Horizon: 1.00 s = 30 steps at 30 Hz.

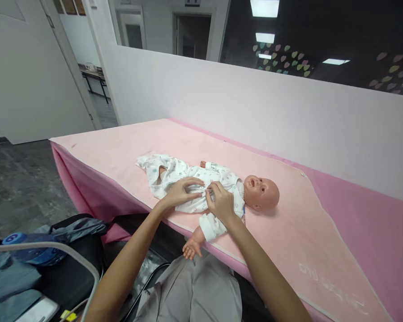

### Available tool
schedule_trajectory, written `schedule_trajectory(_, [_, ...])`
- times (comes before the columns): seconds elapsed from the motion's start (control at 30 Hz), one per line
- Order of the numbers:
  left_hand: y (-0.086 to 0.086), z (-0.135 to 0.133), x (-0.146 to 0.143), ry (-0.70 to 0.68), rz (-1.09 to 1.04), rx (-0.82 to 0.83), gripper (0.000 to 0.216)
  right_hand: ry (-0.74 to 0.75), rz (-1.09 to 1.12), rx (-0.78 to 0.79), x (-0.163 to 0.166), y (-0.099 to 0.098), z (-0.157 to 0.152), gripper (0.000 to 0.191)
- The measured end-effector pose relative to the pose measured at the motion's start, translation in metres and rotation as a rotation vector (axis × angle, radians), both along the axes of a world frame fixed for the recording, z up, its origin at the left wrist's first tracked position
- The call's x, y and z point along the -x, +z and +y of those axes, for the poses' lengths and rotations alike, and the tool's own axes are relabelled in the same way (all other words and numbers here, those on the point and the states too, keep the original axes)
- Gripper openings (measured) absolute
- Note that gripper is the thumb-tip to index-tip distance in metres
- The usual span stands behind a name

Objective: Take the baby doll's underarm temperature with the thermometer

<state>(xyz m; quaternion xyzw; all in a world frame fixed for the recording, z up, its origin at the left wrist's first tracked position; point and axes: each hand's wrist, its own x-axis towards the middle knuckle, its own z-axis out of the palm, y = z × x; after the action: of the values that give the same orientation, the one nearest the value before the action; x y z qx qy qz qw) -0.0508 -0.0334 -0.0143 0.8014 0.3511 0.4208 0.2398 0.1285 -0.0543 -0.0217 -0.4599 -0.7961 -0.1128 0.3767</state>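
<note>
Head view: a doll [261, 192] lies face up across the middle of the frame on a desk [121, 145] with a pink cover, its head toward the right and its legs toward the left. It wears a white printed garment [191, 172]. Both hands meet at the front of the garment, in the centre of the frame. The left hand [201, 188] rests on the cloth, thumb and fingers apart; the right hand [208, 188] has thumb and forefinger drawn close together there, though I cannot tell whether cloth is pinched between them.

The likeliest trouble is at those fingertips: the thin, creased fabric could slip or bunch, and the two edges might end up misaligned, because the fingers cover the spot being worked. The doll lies near the front edge, and its forearm [195, 241] juts over that edge just below the centre of the frame. A hard tug toward the person could slide or roll the doll, and the right forearm or the lap below might knock the overhanging limb. The loose cloth at the left end could also twist if pulled unevenly.
</note>
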Motion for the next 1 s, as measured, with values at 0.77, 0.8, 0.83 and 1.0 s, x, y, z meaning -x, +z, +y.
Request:
schedule_trajectory(0.77, [-0.012, 0.006, 0.0, -0.013, -0.183, 0.135, 0.015, -0.093, -0.043, -0.036, 0.001, -0.005, 0.006, 0.024])
schedule_trajectory(0.8, [-0.013, 0.005, 0.0, -0.019, -0.187, 0.136, 0.015, -0.094, -0.047, -0.034, 0.001, -0.005, 0.006, 0.024])
schedule_trajectory(0.83, [-0.012, 0.005, 0.0, -0.017, -0.184, 0.131, 0.016, -0.096, -0.049, -0.032, 0.001, -0.005, 0.006, 0.024])
schedule_trajectory(1.0, [-0.008, 0.001, -0.002, 0.022, -0.144, 0.102, 0.024, -0.099, -0.043, -0.034, 0.001, -0.004, 0.007, 0.023])
